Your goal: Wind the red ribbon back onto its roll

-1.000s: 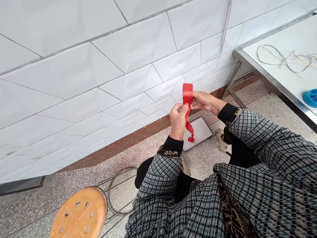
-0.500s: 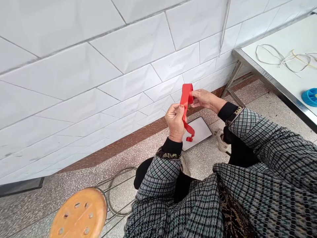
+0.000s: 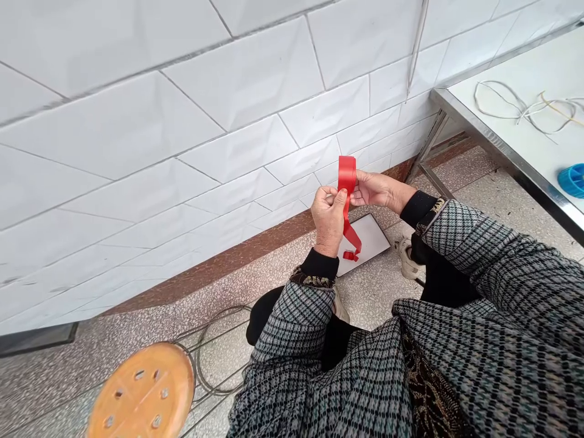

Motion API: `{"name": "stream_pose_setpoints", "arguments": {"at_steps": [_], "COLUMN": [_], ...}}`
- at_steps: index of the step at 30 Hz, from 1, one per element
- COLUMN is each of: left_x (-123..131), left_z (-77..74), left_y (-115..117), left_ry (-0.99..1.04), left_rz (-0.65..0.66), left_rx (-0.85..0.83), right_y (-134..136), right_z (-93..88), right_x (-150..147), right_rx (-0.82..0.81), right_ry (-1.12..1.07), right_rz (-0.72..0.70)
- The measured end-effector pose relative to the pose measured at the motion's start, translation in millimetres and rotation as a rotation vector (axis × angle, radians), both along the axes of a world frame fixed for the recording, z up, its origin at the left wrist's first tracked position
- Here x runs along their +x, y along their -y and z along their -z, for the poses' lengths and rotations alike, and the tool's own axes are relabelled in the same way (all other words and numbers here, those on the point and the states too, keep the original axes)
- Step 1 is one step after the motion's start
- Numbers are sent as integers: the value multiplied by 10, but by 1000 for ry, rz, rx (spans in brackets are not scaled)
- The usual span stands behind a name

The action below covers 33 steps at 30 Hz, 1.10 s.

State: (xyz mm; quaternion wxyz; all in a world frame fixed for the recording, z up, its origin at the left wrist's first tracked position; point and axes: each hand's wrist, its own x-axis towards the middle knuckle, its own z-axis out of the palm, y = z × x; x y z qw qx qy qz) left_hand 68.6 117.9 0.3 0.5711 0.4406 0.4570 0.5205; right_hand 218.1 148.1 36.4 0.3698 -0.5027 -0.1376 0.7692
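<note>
A roll of red ribbon [image 3: 347, 170] is held up in front of the tiled wall. My right hand [image 3: 375, 188] grips the roll from its right side, with the fingers partly behind it. Lower on the left, my left hand [image 3: 329, 213] pinches the strip between thumb and fingers, close against the roll. Below that hand the loose ribbon tail [image 3: 353, 237] hangs down and curls at its end. Beneath the tail, a white flat board [image 3: 371, 240] with a dark edge lies on the speckled floor between my feet.
An orange round stool [image 3: 141, 389] with holes stands at the lower left, beside a coil of cable [image 3: 205, 365]. To the right is a metal-edged table [image 3: 511, 155] carrying thin white wires [image 3: 520, 112] and a blue round plastic piece [image 3: 572, 180]. White wall tiles rise close ahead.
My left hand has moved slightly up and right, closer to the roll. The roll has turned so its flat red face shows more. The ribbon tail has shifted a little.
</note>
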Motion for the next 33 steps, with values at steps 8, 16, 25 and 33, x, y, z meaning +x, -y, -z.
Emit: {"name": "stream_pose_setpoints", "arguments": {"at_steps": [8,16,25,33], "left_x": [-32,-16,-64,-156], "left_z": [54,85,-86,-153], "left_y": [19,46,-18,-106], "left_ry": [99,-26,-68,-115], "left_rz": [21,35,65,210], "left_rx": [62,94,-27,2], "right_y": [-16,-24,-15,-30], "right_z": [19,54,33,65], "right_x": [43,46,83,139], "right_rx": [86,86,71,0], "right_ry": [21,-10,-8,-75], "right_rz": [-40,31,-66,-133]}}
